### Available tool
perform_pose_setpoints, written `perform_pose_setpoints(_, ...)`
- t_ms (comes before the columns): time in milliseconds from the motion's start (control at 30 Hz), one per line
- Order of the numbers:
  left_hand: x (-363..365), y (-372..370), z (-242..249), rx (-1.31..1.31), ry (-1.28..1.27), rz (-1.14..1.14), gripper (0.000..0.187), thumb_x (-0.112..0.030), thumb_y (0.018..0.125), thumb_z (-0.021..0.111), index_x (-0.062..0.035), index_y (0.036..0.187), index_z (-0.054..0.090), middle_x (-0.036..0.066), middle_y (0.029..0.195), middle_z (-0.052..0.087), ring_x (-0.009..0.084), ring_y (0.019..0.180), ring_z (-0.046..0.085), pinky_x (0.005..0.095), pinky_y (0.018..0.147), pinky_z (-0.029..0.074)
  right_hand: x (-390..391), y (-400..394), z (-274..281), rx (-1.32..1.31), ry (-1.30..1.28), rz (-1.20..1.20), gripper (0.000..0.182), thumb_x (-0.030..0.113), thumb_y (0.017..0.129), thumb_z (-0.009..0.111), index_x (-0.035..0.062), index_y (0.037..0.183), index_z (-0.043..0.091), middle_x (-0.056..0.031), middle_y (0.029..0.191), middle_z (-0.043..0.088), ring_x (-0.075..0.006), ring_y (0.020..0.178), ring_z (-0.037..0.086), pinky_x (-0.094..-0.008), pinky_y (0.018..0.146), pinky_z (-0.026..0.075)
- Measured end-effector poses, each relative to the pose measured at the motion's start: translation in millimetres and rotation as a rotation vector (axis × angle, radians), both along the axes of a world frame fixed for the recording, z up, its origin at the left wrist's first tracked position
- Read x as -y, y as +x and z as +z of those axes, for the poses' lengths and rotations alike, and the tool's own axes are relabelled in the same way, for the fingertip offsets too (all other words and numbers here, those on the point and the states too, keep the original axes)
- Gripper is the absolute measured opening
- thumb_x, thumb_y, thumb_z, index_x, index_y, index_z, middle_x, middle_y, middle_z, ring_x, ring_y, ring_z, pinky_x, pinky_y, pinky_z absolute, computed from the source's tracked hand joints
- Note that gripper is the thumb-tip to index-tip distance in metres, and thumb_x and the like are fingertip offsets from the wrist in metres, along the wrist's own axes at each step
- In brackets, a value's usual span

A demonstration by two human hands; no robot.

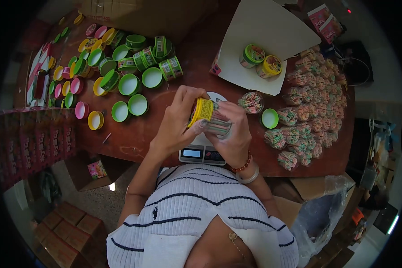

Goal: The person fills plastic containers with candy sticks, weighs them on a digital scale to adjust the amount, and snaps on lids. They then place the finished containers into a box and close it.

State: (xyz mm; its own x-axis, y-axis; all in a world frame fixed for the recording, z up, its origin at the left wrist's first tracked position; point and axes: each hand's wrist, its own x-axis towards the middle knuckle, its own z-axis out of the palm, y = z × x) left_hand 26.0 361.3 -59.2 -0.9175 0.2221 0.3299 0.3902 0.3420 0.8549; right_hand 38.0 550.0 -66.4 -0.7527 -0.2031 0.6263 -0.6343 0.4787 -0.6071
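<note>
A clear jar (219,124) filled with thin pale sticks lies tilted between my two hands, over a white digital scale (193,153). My left hand (176,119) is closed around the yellow lid (204,109), which sits at the jar's left end. Around the clear body wraps my right hand (236,129), its fingers over the top side. Just right of that hand stands a jar of pink and green sticks (251,102), its top uncovered. Beside it lies a green lid (270,118), white inside facing up.
Several green, yellow and pink lids (128,84) spread over the table's left side. Several stick-filled jars (306,107) crowd the right side. An open white carton (265,35) at the back holds a green-lidded jar (253,54) and a yellow-lidded jar (270,67).
</note>
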Motion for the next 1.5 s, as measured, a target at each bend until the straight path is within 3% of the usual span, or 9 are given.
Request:
perform_pose_setpoints(333,-17,-16,-9,-0.196,-0.083,-0.161,0.057,-0.055,0.089,0.063,-0.0032,0.113,0.064,0.019,0.107,0.059,0.0365,0.095,0.066,0.0426,0.082,0.054,-42,0,-1,1.419,-1.109,0.494,0.051,0.025,0.099,0.073,0.0006,0.134,0.044,-0.0189,0.127,0.061,-0.0231,0.122,0.065,-0.0335,0.096,0.053)
perform_pose_setpoints(567,-44,-21,2,0.75,0.31,-0.156,0.026,-0.028,0.107,0.051,-0.0059,0.117,0.06,0.019,0.104,0.059,0.0293,0.091,0.064,0.0357,0.082,0.052,-39,3,-35,-0.162,0.121,0.051,0.068,0.003,0.085,0.082,0.0053,0.14,0.041,-0.0178,0.136,0.054,-0.0262,0.127,0.058,-0.0438,0.105,0.05)
perform_pose_setpoints(833,-49,-25,11,-0.229,-0.276,-0.234,0.048,-0.043,0.087,0.07,-0.0063,0.117,0.061,0.017,0.113,0.058,0.0369,0.097,0.065,0.0435,0.075,0.055,-56,0,-15,1.457,-1.269,0.482,0.054,0.051,0.109,0.049,0.0082,0.142,0.048,-0.0075,0.098,0.071,-0.0164,0.076,0.072,-0.0291,0.059,0.056)
perform_pose_setpoints(900,-55,-34,-4,-0.053,0.053,-0.158,0.045,-0.042,0.091,0.066,-0.0036,0.114,0.061,0.018,0.111,0.056,0.0345,0.097,0.062,0.0414,0.081,0.052,-8,-2,-23,-0.026,-0.444,-0.303,0.063,0.062,0.11,0.036,0.0075,0.133,0.057,-0.0076,0.095,0.072,-0.0173,0.07,0.072,-0.0285,0.054,0.056)
perform_pose_setpoints(967,-53,-32,-8,-0.038,0.097,-0.17,0.044,-0.041,0.092,0.065,-0.0028,0.115,0.06,0.018,0.11,0.056,0.0344,0.097,0.061,0.0406,0.083,0.051,-45,12,-7,0.036,-0.197,-0.278,0.074,0.068,0.109,0.026,0.0066,0.144,0.047,-0.014,0.128,0.064,-0.0202,0.109,0.07,-0.0331,0.077,0.062)
perform_pose_setpoints(1033,-54,-32,1,-0.198,-0.003,-0.233,0.043,-0.04,0.097,0.06,-0.0009,0.116,0.059,0.018,0.108,0.056,0.0333,0.098,0.06,0.0388,0.086,0.05,-76,9,-2,1.534,-0.839,0.429,0.069,0.058,0.109,0.045,0.0006,0.148,0.043,-0.0192,0.135,0.058,-0.0305,0.121,0.064,-0.0414,0.106,0.051)
perform_pose_setpoints(1167,-71,-28,-2,0.048,0.135,-0.09,0.042,-0.037,0.098,0.059,0.0006,0.115,0.059,0.014,0.106,0.057,0.0249,0.1,0.059,0.0372,0.086,0.049,-43,21,-8,0.178,-0.293,-0.076,0.07,0.053,0.104,0.059,0.0022,0.148,0.039,-0.0172,0.147,0.044,-0.0286,0.138,0.049,-0.0404,0.112,0.044)
perform_pose_setpoints(1333,-70,-34,23,-0.281,-0.083,-0.249,0.038,-0.035,0.095,0.062,-0.0008,0.112,0.062,0.014,0.104,0.058,0.028,0.09,0.062,0.034,0.081,0.05,-75,22,-14,1.318,-1.048,0.534,0.066,0.039,0.104,0.065,0.0029,0.149,0.034,-0.0115,0.139,0.048,-0.023,0.124,0.058,-0.0387,0.106,0.049)
perform_pose_setpoints(1500,-95,-28,20,-0.029,-0.1,-0.233,0.049,-0.042,0.084,0.074,-0.0045,0.113,0.062,0.015,0.105,0.058,0.0319,0.09,0.063,0.0413,0.074,0.053,-30,34,-31,0.315,-0.827,-0.108,0.059,0.049,0.107,0.048,-0.0028,0.135,0.045,-0.0119,0.121,0.053,-0.0178,0.12,0.053,-0.0339,0.107,0.042)
